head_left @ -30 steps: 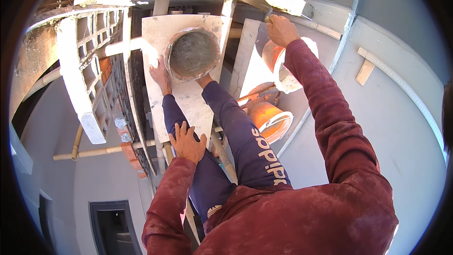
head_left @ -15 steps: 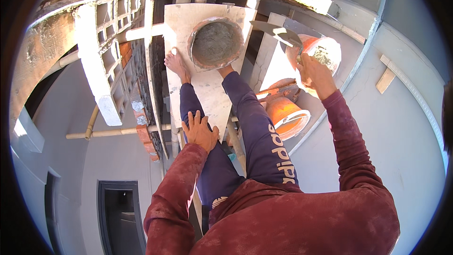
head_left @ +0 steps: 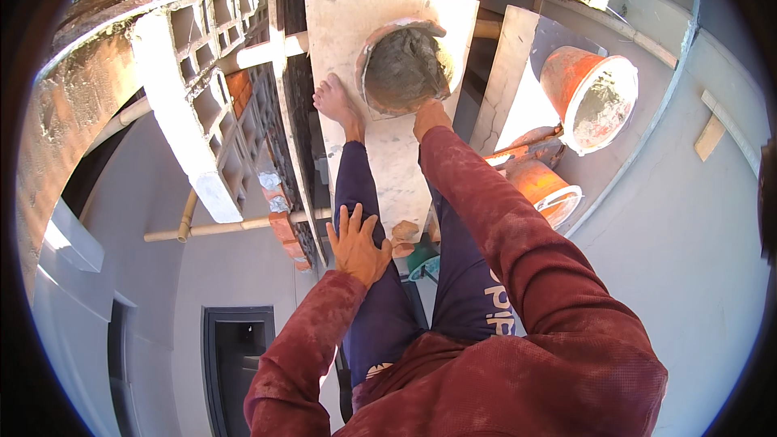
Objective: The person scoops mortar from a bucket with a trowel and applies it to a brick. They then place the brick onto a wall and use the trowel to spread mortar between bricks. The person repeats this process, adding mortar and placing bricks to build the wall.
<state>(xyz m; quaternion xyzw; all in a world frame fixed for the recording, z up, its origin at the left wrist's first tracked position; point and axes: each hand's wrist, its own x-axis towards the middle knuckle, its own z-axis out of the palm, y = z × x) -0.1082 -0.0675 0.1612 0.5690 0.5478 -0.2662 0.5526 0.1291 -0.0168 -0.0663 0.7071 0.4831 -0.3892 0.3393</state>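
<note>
My right hand [head_left: 431, 118] is closed round the handle of a trowel at the near right rim of a round, mortar-crusted tub [head_left: 363, 74]. The dark trowel blade [head_left: 435, 81] lies down in the wet grey mortar [head_left: 394, 71], so its edges are hard to make out. The tub rests on a pale board [head_left: 336, 16] in front of me. My left hand [head_left: 358, 249] lies with fingers spread on my left knee, holding nothing. My bare left foot [head_left: 338, 105] stands on the board beside the tub; my right foot is hidden.
To the right stand an orange bucket [head_left: 558, 73] with a mortar-coated inside and a second orange bucket [head_left: 541, 186] nearer me. A white lattice block wall [head_left: 190, 121] rises at left. Bamboo poles [head_left: 218, 231] run below the board, with brick pieces [head_left: 404, 232] near its end.
My right hand has swung left with the trowel, from beside the orange bucket to the mortar tub, and the blade has gone into the mortar. My left hand stays on the knee.
</note>
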